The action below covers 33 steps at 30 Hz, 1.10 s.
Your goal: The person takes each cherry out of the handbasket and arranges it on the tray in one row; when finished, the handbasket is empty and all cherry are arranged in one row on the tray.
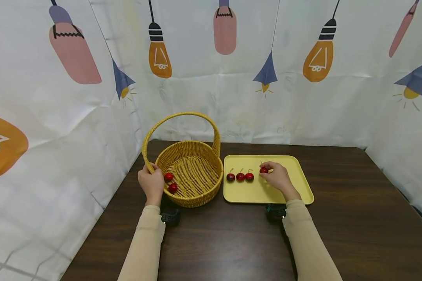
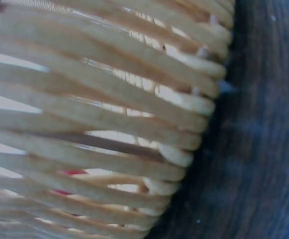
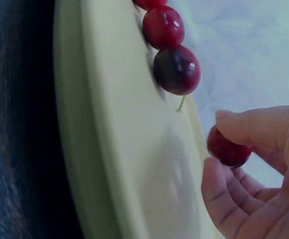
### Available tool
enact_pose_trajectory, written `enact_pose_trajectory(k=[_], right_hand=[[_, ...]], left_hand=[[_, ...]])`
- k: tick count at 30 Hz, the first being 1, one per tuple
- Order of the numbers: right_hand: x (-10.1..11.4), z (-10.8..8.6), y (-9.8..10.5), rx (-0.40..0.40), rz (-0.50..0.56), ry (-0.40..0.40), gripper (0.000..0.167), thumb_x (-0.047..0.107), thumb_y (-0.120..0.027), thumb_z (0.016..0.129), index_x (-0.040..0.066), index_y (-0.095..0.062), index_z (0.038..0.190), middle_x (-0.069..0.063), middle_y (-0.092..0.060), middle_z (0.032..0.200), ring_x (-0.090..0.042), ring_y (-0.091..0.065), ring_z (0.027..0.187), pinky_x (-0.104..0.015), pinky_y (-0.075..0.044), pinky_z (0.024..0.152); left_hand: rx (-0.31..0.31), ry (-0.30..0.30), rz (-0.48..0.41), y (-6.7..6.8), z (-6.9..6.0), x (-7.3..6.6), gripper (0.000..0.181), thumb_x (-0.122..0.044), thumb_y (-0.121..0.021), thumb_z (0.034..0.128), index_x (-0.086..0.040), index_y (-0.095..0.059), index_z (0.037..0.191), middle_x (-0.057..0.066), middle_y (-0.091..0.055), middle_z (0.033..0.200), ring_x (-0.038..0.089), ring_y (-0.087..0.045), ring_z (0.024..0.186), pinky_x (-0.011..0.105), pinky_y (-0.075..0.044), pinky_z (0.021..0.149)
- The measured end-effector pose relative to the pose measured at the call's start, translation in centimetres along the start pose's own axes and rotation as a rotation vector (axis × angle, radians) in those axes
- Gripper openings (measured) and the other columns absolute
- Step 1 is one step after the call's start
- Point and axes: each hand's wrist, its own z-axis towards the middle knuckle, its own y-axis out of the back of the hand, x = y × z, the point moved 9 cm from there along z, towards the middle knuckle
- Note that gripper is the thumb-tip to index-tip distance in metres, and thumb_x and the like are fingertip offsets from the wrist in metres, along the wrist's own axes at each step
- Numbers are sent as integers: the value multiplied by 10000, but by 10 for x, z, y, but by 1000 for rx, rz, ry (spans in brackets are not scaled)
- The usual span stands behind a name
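My left hand (image 1: 152, 183) grips the left foot of the tall handle on a yellow woven basket (image 1: 193, 200). Two red cherries (image 1: 172, 188) lie inside, against the basket's left wall. Over the yellow tray (image 1: 281, 197), my right hand (image 1: 278, 178) pinches a cherry (image 3: 228, 148) between thumb and fingers. Three more cherries (image 1: 240, 177) with stems sit in a row on the tray, left of that hand. The left wrist view shows only the basket's woven side (image 2: 109, 124) close up, with a bit of red through the gaps; the left hand is hidden there.
The basket and tray stand side by side on a dark wood table (image 1: 351, 218), the tray to the right. A white curtain (image 1: 260, 117) printed with lamps hangs behind and along both sides. Dark wrist devices (image 1: 170, 217) sit by both sleeves.
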Motion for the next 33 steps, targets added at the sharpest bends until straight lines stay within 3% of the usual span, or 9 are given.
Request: enact_pose_trajectory(k=[7,14,33], right_hand=[[-6,0,-10,84,8,-40,369,137,-704,878,36,-617,1222,-203,-595,1192,-284,-629,935,-318,-495,660],[-5,-1,-19,155,8,-21,349,131,-690,888,43,-624,1219,-185,-608,1182,-213,-641,840,-317,-501,639],[-5,-3,-20,170,-6,-24,414,171,-704,878,35,-605,1256,-191,-614,1179,-246,-633,906,-328,-516,679]], left_hand=[[-1,-7,-1,0,1,-1,170,-14,-526,847,-80,-553,693,23,-354,502,152,-233,418,324,-227,461],[-2,-3,5,0,1,1,174,-18,-527,852,-79,-551,691,16,-349,496,160,-244,415,324,-231,453],[6,2,1,0,1,1,168,-26,-526,853,-80,-551,695,9,-331,487,153,-226,410,322,-229,449]])
